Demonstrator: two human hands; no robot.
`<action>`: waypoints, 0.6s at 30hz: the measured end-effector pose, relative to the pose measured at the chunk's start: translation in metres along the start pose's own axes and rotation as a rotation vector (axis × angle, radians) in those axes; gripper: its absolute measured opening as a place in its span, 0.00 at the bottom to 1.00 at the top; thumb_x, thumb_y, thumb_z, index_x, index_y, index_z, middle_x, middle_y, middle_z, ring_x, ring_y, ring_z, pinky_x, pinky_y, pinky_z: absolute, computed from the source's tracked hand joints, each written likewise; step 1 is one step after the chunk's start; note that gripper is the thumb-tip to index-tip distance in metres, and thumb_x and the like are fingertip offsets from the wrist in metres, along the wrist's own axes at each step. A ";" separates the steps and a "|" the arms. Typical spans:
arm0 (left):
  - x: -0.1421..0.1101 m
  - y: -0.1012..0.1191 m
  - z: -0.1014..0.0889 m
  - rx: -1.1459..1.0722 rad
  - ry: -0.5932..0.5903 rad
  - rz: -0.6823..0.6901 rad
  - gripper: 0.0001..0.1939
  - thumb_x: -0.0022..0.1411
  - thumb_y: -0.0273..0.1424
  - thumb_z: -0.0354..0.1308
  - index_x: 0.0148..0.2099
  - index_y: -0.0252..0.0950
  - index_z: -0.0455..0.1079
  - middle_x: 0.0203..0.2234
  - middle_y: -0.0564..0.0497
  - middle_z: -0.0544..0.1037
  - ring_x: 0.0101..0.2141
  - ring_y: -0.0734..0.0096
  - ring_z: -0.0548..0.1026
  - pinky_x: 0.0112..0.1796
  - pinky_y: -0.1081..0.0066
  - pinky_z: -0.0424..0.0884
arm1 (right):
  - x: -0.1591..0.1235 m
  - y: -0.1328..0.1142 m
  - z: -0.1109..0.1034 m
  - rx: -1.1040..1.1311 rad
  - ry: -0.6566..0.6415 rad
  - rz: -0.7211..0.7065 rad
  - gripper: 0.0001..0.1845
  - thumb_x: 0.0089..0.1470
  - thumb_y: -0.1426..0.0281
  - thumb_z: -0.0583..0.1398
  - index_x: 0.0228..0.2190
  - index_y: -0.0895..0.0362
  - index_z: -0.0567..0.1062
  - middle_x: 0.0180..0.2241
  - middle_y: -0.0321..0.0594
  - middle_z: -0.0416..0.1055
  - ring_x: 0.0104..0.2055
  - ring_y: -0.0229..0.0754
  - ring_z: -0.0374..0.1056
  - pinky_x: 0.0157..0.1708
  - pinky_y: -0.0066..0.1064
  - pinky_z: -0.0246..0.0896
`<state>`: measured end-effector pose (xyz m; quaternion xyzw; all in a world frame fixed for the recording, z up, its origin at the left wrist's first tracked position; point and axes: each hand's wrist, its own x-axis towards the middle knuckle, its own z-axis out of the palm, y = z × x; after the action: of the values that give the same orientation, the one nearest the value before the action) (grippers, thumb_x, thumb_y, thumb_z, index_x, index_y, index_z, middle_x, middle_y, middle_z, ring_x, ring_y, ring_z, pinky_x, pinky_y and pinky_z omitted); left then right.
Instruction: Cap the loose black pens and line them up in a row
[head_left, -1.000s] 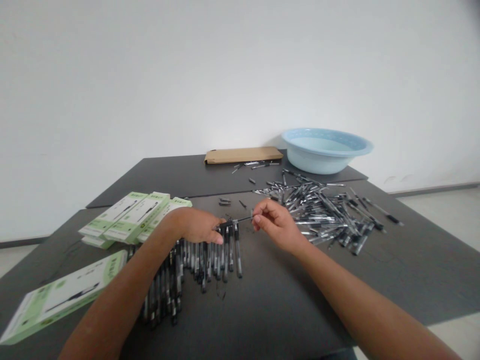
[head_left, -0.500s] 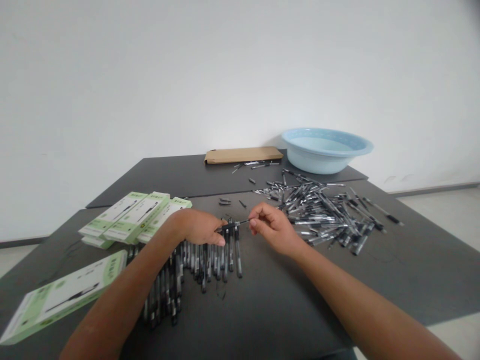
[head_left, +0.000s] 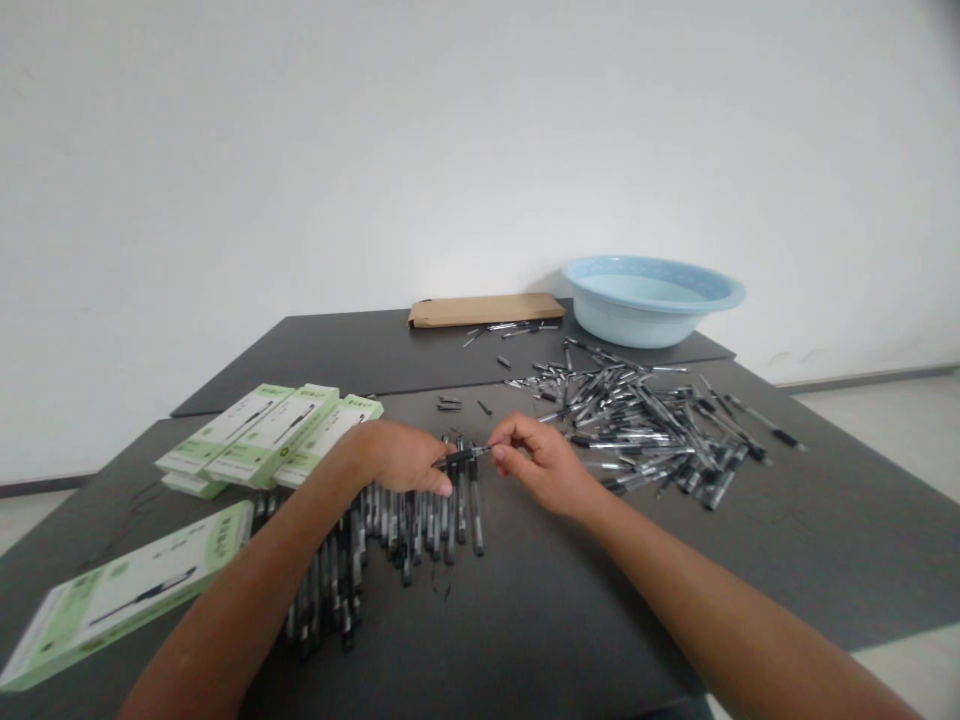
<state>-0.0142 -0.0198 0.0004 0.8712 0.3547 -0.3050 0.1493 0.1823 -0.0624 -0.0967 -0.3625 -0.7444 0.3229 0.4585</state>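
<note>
My left hand point(head_left: 409, 458) is closed around a pen barrel point(head_left: 461, 455) with a black grip, which points right. My right hand point(head_left: 532, 458) pinches a thin dark pen refill point(head_left: 489, 449) at the barrel's right end; only a short bit of it shows between barrel and fingertips. Below my left hand lie rows of assembled-looking pens point(head_left: 420, 525), side by side, partly hidden by my hand and forearm. To the right of my right hand spreads a loose heap of clear and black pen parts point(head_left: 637, 415).
White-and-green pen boxes point(head_left: 262, 430) are stacked at left, with another box point(head_left: 142, 590) nearer me. A light blue basin point(head_left: 637, 315) and a flat brown cardboard piece point(head_left: 487, 310) stand at the back by the wall. Several small black pieces point(head_left: 450, 403) lie beyond my hands.
My right hand has moved slightly left, closer to the barrel, and less of the refill shows between them. My left hand has stayed almost still.
</note>
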 end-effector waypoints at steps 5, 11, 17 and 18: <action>0.001 0.001 0.000 0.013 -0.007 -0.012 0.25 0.64 0.40 0.50 0.61 0.38 0.62 0.43 0.44 0.79 0.39 0.60 0.76 0.37 0.70 0.68 | 0.000 0.000 0.001 -0.024 -0.009 -0.003 0.03 0.58 0.70 0.57 0.33 0.56 0.68 0.24 0.32 0.66 0.27 0.35 0.63 0.29 0.26 0.56; 0.000 0.001 -0.001 0.002 0.000 0.008 0.23 0.65 0.40 0.50 0.59 0.37 0.64 0.42 0.43 0.79 0.37 0.59 0.76 0.36 0.69 0.69 | 0.000 -0.001 0.002 -0.026 -0.032 0.001 0.05 0.58 0.66 0.57 0.34 0.55 0.68 0.25 0.32 0.67 0.27 0.35 0.63 0.29 0.26 0.56; -0.012 -0.007 -0.003 -0.087 0.036 0.007 0.18 0.65 0.37 0.50 0.53 0.35 0.68 0.39 0.46 0.80 0.37 0.63 0.77 0.36 0.72 0.69 | 0.004 0.001 -0.014 -0.054 -0.061 -0.033 0.13 0.58 0.63 0.56 0.43 0.55 0.66 0.29 0.34 0.68 0.31 0.37 0.65 0.33 0.29 0.59; -0.014 -0.008 -0.003 -0.079 0.070 -0.002 0.18 0.65 0.37 0.50 0.53 0.36 0.68 0.39 0.48 0.81 0.36 0.64 0.77 0.36 0.73 0.69 | 0.006 0.004 -0.019 -0.065 -0.016 -0.022 0.13 0.59 0.62 0.56 0.43 0.55 0.66 0.28 0.35 0.68 0.30 0.38 0.66 0.32 0.29 0.60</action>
<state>-0.0263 -0.0197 0.0115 0.8743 0.3724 -0.2605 0.1705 0.1990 -0.0525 -0.0898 -0.3663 -0.7621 0.2962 0.4441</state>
